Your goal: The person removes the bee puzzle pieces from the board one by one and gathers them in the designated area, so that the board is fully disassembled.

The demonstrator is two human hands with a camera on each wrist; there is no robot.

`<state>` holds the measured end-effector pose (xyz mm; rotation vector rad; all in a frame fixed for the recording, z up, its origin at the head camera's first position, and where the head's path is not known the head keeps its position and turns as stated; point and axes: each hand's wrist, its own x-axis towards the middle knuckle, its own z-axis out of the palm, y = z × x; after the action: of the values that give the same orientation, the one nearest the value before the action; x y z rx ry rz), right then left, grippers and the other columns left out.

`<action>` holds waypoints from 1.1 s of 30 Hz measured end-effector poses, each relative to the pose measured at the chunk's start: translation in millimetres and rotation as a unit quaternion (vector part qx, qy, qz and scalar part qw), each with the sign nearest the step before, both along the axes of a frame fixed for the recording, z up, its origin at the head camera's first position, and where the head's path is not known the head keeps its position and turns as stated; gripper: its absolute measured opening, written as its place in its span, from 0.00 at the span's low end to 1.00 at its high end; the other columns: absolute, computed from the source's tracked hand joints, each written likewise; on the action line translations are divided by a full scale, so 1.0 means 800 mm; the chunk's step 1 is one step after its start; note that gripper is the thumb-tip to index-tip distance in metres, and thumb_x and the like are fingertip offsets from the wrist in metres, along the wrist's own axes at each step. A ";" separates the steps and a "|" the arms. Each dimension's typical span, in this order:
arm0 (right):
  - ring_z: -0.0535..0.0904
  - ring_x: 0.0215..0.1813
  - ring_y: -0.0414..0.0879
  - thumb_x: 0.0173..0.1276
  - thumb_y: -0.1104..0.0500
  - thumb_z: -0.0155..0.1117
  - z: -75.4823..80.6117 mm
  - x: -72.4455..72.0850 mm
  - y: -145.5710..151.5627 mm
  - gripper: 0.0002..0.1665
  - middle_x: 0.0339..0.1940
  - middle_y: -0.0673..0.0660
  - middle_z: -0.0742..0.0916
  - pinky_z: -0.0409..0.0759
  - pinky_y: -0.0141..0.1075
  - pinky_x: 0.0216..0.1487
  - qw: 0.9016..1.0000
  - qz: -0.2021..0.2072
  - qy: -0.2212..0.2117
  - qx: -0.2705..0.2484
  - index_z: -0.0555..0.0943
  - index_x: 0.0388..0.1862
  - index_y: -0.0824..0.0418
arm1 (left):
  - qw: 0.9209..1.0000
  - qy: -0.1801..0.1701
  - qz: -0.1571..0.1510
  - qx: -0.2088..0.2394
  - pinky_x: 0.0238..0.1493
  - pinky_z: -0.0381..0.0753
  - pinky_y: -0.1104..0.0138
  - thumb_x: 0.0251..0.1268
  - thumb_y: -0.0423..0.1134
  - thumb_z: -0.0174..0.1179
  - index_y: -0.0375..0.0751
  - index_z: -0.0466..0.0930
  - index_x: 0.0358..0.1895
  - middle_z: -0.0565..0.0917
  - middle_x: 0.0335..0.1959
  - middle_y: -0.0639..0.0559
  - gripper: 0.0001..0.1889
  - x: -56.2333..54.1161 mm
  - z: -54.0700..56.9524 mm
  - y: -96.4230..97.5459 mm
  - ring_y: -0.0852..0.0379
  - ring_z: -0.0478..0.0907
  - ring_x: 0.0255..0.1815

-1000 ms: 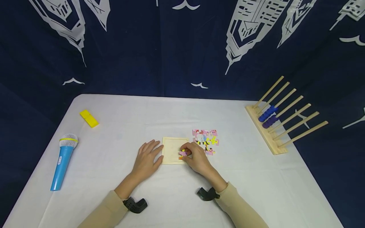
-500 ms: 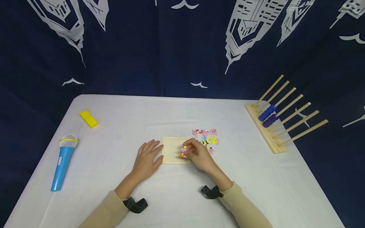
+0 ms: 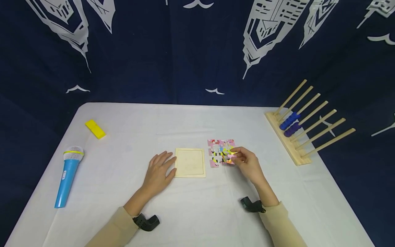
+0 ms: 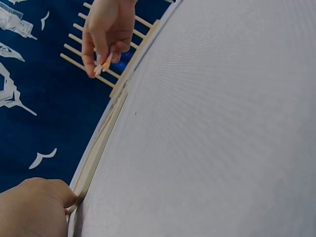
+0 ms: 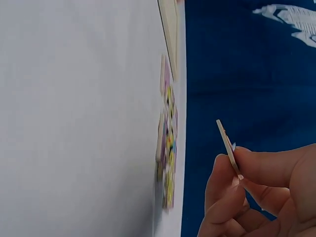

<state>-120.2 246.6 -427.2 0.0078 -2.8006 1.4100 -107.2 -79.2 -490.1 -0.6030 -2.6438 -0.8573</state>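
My right hand (image 3: 250, 168) pinches a jigsaw puzzle piece (image 5: 227, 143) between thumb and fingers, seen edge-on in the right wrist view. It is raised over the right side of the loose jigsaw pieces (image 3: 215, 151), which are pink, yellow and white and lie in a rough square. Left of them lies a square wooden puzzle tray (image 3: 189, 163) with a thin raised border and a bare inside. My left hand (image 3: 158, 173) rests flat on the table with fingers extended, fingertips and thumb touching the tray's left edge. The held piece's picture is mostly covered by fingers.
A wooden rack with pegs (image 3: 285, 139) carries blue and purple beads at the table's right edge. On the left lie a blue toy microphone (image 3: 68, 178) and a yellow block (image 3: 95, 129). A dark blue printed curtain (image 3: 148, 55) hangs behind the white-covered table.
My right hand has moved right from above the tray to over the loose pieces, still pinching the puzzle piece. The left hand stays at the tray's edge.
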 end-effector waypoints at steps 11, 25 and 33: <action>0.78 0.34 0.45 0.68 0.66 0.62 -0.005 -0.001 0.033 0.12 0.37 0.62 0.84 0.75 0.29 0.31 0.998 -0.020 -0.045 0.044 0.80 0.49 0.67 | 1.000 0.001 -0.002 0.002 0.70 0.60 0.41 0.60 0.36 0.64 0.35 0.81 0.56 0.78 0.62 0.38 0.20 0.002 -0.001 0.001 0.39 0.68 0.69; 0.75 0.30 0.44 0.65 0.66 0.65 -0.023 -0.006 0.032 0.08 0.31 0.59 0.84 0.72 0.29 0.29 0.993 -0.027 -0.020 0.111 0.83 0.43 0.66 | 1.000 -0.003 -0.004 0.005 0.70 0.59 0.41 0.61 0.36 0.64 0.35 0.81 0.56 0.78 0.62 0.38 0.20 0.000 -0.001 0.002 0.39 0.68 0.69; 0.78 0.31 0.46 0.63 0.66 0.67 -0.029 -0.006 0.027 0.07 0.32 0.60 0.85 0.73 0.32 0.33 0.988 -0.043 0.004 0.146 0.83 0.40 0.66 | 1.000 -0.002 -0.003 0.002 0.70 0.60 0.42 0.61 0.36 0.64 0.36 0.82 0.56 0.78 0.62 0.39 0.19 -0.001 -0.003 0.002 0.39 0.68 0.69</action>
<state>-125.4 268.0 -450.3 -0.1038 -2.9335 0.9695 -107.7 -77.8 -492.1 -0.6104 -2.6454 -0.8656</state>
